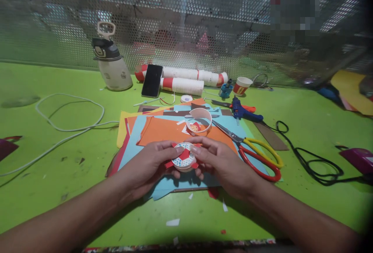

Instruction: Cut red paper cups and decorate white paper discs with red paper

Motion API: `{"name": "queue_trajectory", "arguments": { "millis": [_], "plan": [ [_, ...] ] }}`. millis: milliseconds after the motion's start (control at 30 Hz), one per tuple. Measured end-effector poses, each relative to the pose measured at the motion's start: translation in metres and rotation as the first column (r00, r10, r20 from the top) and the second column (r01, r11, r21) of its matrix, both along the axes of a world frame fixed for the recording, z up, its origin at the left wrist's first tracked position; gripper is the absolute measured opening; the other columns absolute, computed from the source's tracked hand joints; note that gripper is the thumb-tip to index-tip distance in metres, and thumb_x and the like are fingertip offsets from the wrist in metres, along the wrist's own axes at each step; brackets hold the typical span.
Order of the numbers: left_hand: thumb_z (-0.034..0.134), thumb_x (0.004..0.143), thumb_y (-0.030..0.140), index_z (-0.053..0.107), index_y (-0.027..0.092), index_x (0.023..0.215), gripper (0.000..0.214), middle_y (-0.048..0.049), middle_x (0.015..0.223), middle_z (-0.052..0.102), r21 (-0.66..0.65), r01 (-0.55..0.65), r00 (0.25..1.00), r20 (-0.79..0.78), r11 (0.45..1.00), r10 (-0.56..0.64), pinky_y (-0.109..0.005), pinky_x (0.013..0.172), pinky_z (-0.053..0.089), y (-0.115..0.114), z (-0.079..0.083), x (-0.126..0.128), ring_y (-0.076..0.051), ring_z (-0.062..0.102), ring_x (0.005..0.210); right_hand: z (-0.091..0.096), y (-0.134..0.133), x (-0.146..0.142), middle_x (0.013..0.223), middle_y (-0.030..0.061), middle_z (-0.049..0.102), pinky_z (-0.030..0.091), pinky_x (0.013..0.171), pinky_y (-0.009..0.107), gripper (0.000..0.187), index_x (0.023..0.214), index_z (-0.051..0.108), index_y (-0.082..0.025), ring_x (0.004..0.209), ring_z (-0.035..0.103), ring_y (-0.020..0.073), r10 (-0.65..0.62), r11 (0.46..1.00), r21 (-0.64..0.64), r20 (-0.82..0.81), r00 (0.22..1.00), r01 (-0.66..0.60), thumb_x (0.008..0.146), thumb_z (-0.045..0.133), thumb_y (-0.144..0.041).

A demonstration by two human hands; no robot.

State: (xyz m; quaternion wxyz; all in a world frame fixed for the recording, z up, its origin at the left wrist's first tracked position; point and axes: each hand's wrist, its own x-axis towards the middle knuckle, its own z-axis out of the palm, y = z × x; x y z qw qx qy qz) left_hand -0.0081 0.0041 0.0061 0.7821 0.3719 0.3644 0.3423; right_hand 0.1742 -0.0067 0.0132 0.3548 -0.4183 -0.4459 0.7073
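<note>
Between my two hands is a small round paper turtle (184, 161), white with blue dots, a red centre patch and red tabs sticking out at its sides. My left hand (159, 157) grips its left side, thumb on top and fingers curled below. On the right side my right hand (217, 159) holds it the same way. Beneath them lies a stack of coloured paper (136, 167) in blue, orange and red. A curled white paper strip (208, 119) stands just beyond the hands. Scissors (243, 140) with yellow and red handles rest to the right.
A blue glue gun (244, 111) with a black cord lies right of the paper. Behind are a phone (152, 81), stacked paper cups (183, 86), a single cup (242, 86) and a water bottle (113, 66). A white cable (72, 128) loops at left. Perforated metal mesh (163, 16) stands behind the table.
</note>
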Motion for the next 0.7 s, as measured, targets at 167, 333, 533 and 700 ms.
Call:
{"name": "queue_trajectory", "arguments": {
  "millis": [167, 333, 533, 700],
  "plan": [
    [0.064, 0.087, 0.022, 0.072, 0.009, 0.096, 0.017, -0.0099, 0.076, 0.073, -0.019, -0.005, 1.000, 0.007, 1.000, 0.005, -0.017, 0.051, 0.051, -0.001, 0.003, -0.001, -0.013, 0.066, 0.065, 0.006, 0.000, 0.002, 0.076, 0.0003, 0.063, 0.050, 0.060, 0.027, 0.030, 0.115, 0.057, -0.016, 0.063, 0.060, 0.0118, 0.012, 1.000, 0.010, -0.089, 0.996, -0.011, 0.089, 0.063, -0.030],
    [0.067, 0.085, 0.019, 0.070, 0.011, 0.094, 0.012, -0.0065, 0.076, 0.072, -0.020, -0.071, 0.997, 0.032, 0.997, 0.072, -0.019, 0.052, 0.054, -0.002, 0.006, -0.001, -0.012, 0.064, 0.061, 0.008, -0.001, 0.007, 0.076, -0.0024, 0.061, 0.051, 0.066, 0.030, 0.038, 0.120, 0.054, -0.018, 0.066, 0.061, 0.0128, -0.015, 0.997, 0.068, -0.125, 0.992, 0.023, 0.084, 0.066, -0.018],
    [0.074, 0.077, 0.018, 0.065, 0.014, 0.094, 0.019, -0.0067, 0.079, 0.072, -0.029, -0.064, 0.996, 0.053, 0.997, 0.066, -0.024, 0.061, 0.054, -0.004, 0.004, -0.005, -0.015, 0.066, 0.066, 0.011, 0.000, 0.009, 0.076, -0.0042, 0.060, 0.046, 0.065, 0.025, 0.035, 0.118, 0.054, -0.018, 0.064, 0.058, 0.0091, -0.025, 0.987, 0.156, -0.039, 0.999, 0.031, 0.085, 0.064, -0.018],
    [0.077, 0.075, 0.022, 0.063, 0.016, 0.097, 0.027, -0.0034, 0.081, 0.070, 0.006, 0.007, 1.000, 0.010, 1.000, -0.007, -0.021, 0.065, 0.049, -0.004, 0.000, -0.007, -0.012, 0.064, 0.069, 0.015, 0.000, 0.006, 0.075, -0.0035, 0.058, 0.043, 0.064, 0.026, 0.040, 0.119, 0.052, -0.015, 0.066, 0.054, 0.0106, -0.033, 0.979, 0.203, 0.090, 0.995, 0.014, 0.081, 0.064, -0.021]
  ]
}}
